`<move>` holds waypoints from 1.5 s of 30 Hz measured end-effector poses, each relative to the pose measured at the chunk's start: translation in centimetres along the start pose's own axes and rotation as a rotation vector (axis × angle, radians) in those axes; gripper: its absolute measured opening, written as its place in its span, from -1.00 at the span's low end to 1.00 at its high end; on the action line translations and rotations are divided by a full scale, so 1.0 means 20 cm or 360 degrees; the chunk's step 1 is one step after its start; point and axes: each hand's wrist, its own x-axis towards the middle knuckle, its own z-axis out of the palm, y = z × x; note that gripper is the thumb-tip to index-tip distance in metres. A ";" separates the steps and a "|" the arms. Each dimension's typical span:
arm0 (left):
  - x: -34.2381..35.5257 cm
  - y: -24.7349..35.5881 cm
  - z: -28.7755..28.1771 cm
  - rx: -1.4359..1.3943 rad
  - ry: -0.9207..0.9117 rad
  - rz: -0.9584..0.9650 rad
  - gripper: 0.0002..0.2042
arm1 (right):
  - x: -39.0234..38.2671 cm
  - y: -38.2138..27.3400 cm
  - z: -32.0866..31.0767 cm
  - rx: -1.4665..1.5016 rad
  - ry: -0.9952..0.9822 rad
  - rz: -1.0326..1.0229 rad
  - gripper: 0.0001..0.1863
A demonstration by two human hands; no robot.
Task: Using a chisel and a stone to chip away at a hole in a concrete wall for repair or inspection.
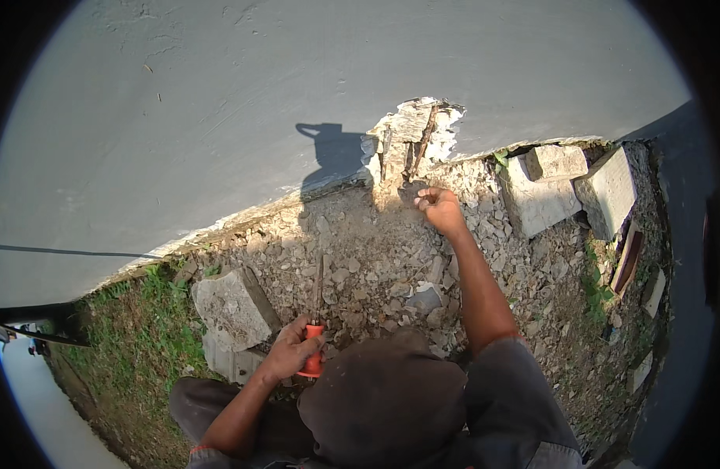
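My left hand (288, 352) grips a chisel with an orange hand guard (313, 363). Its long, rusty-brown shaft (319, 285) points away from me over the rubble. At the foot of the grey wall (219, 102), my right hand (441, 209) is raised with its fingers curled together. Whether a small piece is between those fingers I cannot make out. Just beyond them is a broken patch (407, 133) in the wall, with pale, flaking edges and rusty bars (425, 139) exposed inside.
Loose rubble (352, 273) covers the ground along the wall. A concrete block (233, 309) lies to the left, beside grass (141, 344). More concrete blocks (544, 199) lean near the wall on the right. A dark, rounded cloth shape (383, 391) hides the lower middle.
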 end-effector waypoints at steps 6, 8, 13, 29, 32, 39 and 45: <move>0.29 0.16 0.14 -0.0002 -0.0350 0.0000 -0.79 | -0.94 -0.08 -0.31 -0.0957 0.0707 0.0105 -0.73; 0.42 0.24 0.23 -0.0015 -0.0400 -0.0018 -0.77 | -1.20 0.03 -0.39 -0.1273 0.0742 0.0343 -0.63; 0.75 0.30 0.44 -0.0299 -0.0506 -0.0156 -0.73 | -1.51 0.17 -0.43 -0.1085 0.0802 0.0722 -0.50; 1.35 0.33 0.72 -0.0937 -0.0501 -0.0214 -0.88 | -1.57 0.20 -0.36 0.0954 0.0938 0.1386 -0.67; 1.38 0.36 0.73 -0.1126 -0.0477 -0.0166 -0.88 | -1.52 0.07 -0.39 0.0826 0.0895 0.1257 -0.71; 1.38 0.59 0.86 -0.1483 -0.0421 -0.0193 -0.83 | -1.38 -0.42 -0.43 0.0490 0.1260 0.0031 -0.77; 1.39 0.61 0.90 -0.1550 -0.0155 -0.0291 -0.74 | -1.13 -0.56 -0.38 0.0297 0.1075 -0.0283 -0.89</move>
